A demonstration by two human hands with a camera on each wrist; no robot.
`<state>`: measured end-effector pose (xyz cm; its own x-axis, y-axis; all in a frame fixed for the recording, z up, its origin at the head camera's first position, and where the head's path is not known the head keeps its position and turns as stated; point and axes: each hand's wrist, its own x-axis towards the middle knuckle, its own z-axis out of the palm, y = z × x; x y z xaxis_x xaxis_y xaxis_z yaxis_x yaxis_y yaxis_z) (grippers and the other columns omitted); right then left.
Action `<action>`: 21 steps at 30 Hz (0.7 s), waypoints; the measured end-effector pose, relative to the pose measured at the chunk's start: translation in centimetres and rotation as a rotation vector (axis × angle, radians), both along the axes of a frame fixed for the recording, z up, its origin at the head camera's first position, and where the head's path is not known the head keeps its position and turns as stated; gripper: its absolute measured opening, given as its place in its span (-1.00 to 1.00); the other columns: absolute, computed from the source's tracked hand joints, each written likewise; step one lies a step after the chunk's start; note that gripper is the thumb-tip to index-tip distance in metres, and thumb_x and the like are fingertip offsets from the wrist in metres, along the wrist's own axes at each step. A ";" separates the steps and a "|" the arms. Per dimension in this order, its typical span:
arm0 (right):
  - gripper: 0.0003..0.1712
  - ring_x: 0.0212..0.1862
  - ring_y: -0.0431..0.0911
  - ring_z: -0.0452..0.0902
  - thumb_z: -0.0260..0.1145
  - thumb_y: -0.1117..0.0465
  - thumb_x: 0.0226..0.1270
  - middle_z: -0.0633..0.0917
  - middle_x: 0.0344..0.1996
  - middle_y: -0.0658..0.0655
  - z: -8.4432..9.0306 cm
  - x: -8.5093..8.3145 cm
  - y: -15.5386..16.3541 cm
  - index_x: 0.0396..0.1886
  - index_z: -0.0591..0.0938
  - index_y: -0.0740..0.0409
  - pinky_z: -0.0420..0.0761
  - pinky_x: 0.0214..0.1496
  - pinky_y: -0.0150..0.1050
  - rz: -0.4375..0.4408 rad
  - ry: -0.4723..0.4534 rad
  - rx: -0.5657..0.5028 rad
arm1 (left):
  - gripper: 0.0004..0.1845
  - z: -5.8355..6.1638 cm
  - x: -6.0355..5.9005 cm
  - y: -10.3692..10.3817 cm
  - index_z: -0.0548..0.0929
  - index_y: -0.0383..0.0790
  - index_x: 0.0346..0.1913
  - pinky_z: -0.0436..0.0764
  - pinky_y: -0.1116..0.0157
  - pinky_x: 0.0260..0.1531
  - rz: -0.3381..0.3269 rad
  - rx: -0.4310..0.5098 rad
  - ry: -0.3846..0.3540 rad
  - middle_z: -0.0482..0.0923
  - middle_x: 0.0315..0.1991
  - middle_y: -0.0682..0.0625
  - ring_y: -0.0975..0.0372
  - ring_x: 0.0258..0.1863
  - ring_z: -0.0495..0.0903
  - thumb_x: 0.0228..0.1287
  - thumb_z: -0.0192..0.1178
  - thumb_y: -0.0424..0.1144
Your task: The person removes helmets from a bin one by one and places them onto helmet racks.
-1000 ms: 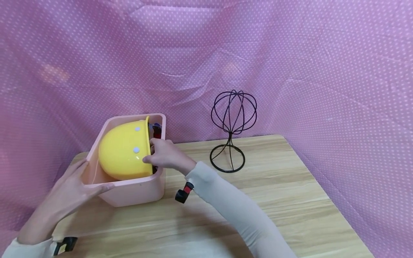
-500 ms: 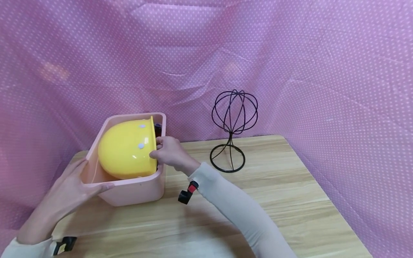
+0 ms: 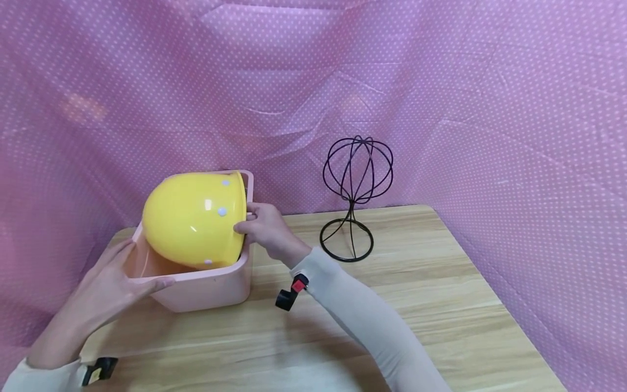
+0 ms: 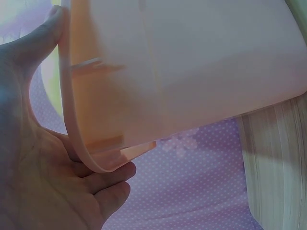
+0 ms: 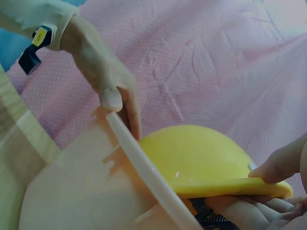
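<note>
A yellow hard hat (image 3: 196, 218) with pale round studs lies on its side, partly inside a pink plastic bin (image 3: 210, 291). My right hand (image 3: 269, 228) pinches the hat's rim, with the thumb on the outer shell and the fingers inside. Part of a black strap (image 5: 216, 220) shows under the rim in the right wrist view. My left hand (image 3: 105, 288) holds the near left corner of the bin, its thumb along the front rim and its fingers at the left side. In the left wrist view, the fingertips (image 4: 122, 175) curl round the bin's edge.
A black wire stand (image 3: 354, 201) with a round cage top stands right of the bin on the wooden table (image 3: 431, 283). A pink dotted cloth (image 3: 441, 98) hangs behind the table and along its sides.
The hard hat has risen in the bin and shifted right, gripped by my right hand, which moved the same way. My left hand stays on the bin corner.
</note>
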<state>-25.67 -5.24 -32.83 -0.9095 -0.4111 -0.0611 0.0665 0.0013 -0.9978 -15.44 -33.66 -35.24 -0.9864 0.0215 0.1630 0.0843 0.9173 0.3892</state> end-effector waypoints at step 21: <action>-0.48 -0.09 0.04 0.68 0.22 0.47 0.15 0.67 -0.04 0.33 0.9 0.4 2.8 0.17 0.48 0.33 0.69 -0.13 -0.14 0.013 0.043 -0.288 | 0.24 0.2 0.1 0.3 -0.17 -0.22 0.49 0.11 -0.43 0.04 0.029 -0.019 -0.041 -0.18 0.47 -0.37 -0.41 0.32 0.00 -0.06 0.23 0.39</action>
<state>-25.24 -2.44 -31.90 -0.9034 -0.4174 0.0986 0.0255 -0.2817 -0.9592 -15.32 -33.35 -35.05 -0.9926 -0.0044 0.1217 0.0418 0.9263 0.3745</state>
